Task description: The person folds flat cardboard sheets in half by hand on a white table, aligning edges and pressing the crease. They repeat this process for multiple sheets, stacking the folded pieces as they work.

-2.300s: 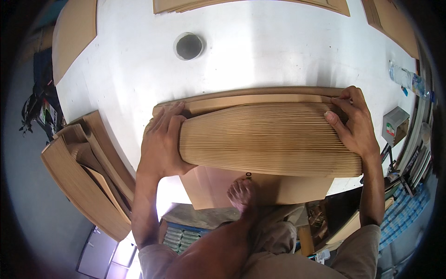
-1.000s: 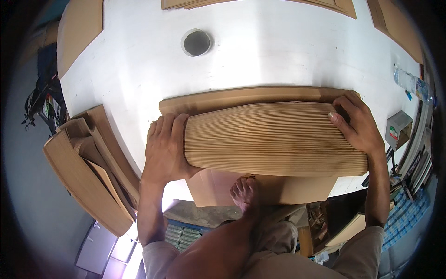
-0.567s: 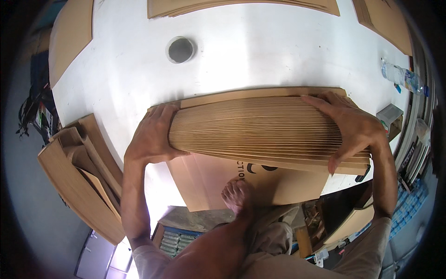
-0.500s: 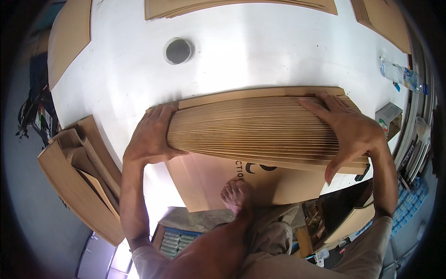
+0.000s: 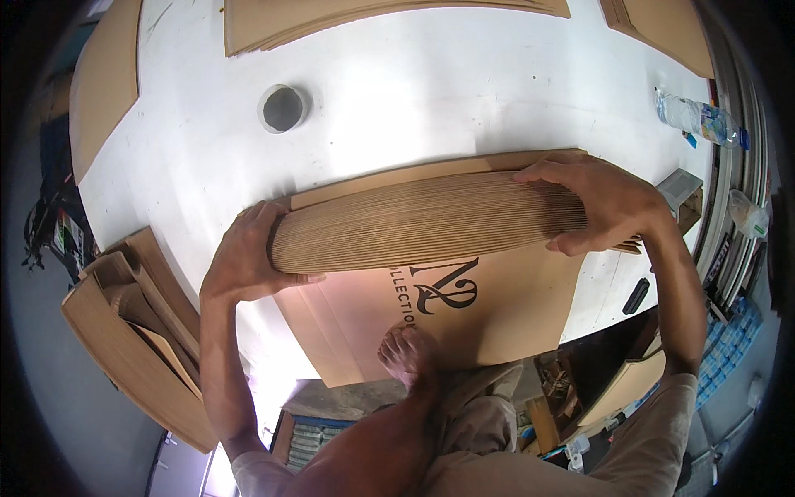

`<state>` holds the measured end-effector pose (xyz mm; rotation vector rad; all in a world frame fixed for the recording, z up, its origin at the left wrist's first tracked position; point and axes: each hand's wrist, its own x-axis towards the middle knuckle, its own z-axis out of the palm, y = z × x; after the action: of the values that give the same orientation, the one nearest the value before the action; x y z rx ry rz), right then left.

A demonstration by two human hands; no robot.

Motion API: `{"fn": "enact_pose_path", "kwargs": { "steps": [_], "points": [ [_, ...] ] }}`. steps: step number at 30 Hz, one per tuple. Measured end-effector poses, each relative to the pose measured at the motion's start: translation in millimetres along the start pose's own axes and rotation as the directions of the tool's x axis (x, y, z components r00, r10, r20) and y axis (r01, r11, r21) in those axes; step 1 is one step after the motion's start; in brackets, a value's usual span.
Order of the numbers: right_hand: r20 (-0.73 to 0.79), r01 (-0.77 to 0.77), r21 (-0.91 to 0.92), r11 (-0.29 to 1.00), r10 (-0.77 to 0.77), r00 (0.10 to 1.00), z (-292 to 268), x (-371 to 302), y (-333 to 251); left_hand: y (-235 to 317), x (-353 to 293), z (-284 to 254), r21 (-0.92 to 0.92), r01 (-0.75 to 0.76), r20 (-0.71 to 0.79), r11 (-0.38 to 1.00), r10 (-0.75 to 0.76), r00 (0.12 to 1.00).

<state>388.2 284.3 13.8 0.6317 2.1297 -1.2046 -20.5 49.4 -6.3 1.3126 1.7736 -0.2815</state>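
A thick stack of brown cardboard sheets (image 5: pixel 422 219) stands on edge before me, its many edges facing up. My left hand (image 5: pixel 248 253) clasps the left end, fingers over the far side and thumb along the near side. At the right end my right hand (image 5: pixel 609 199) grips likewise, its thumb pressed against the near edges. From under the stack a flat cardboard panel (image 5: pixel 339 319) with dark print slopes toward me. My bare foot (image 5: pixel 406 356) rests against that panel's lower part. A few sheet corners stick out below my right hand.
On the white table (image 5: pixel 397 99) are a round grey-rimmed cup or hole (image 5: pixel 283 109), a plastic bottle (image 5: pixel 704 120), a metal box (image 5: pixel 681 195) and a small black object (image 5: pixel 636 296). Flat cardboard piles (image 5: pixel 381 21) line the far edge. Folded cardboard (image 5: pixel 137 340) leans at left.
My hands have squeezed the stack, so its fanned edges lie closer together. My right thumb has moved up onto the near edges. More of the panel's print shows.
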Motion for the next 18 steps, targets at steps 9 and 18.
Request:
{"fn": "enact_pose_path", "kwargs": {
  "steps": [9,18],
  "points": [
    [0.019,-0.102,-0.005,0.995,0.102,0.995,5,13,-25,26,6,-12,-0.017,-0.208,0.09,0.978,0.209,0.974],
    [0.038,-0.066,0.109,0.992,0.062,0.997,9,42,-48,63,17,9,0.057,-0.27,0.068,0.961,0.266,0.961]
  ]
}}
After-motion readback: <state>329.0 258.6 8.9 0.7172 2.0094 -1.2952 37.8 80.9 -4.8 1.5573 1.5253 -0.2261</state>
